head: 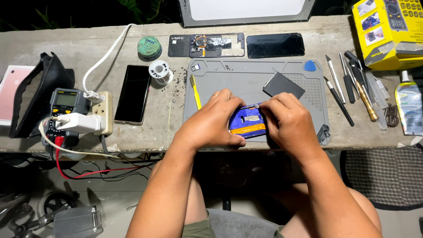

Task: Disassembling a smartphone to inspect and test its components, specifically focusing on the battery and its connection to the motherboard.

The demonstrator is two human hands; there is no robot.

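Two hands on one opened phone: left hand (211,125) wraps its near-left side, fingers curled over the top edge; right hand (288,121) clamps the right side, fingertips pinched at the top edge. The opened phone (247,123), blue inside with an orange strip, sits at the near edge of the grey work mat (246,77), between both palms. Most of it is covered; only the middle shows, and whatever the right fingertips pinch is too small to make out. Dark flat panel (283,84) lies on the mat just behind the right hand, near corner hidden by knuckles. Yellow box (387,31) top right, cut off by the frame, small product pictures on its face. Pink box (11,94) far left, half behind a black pouch (44,88). Round green tin (149,46) with pale lid label at the back, white solder spool (160,72) beside it. Glue tube (409,108) at the right edge, label blurred.
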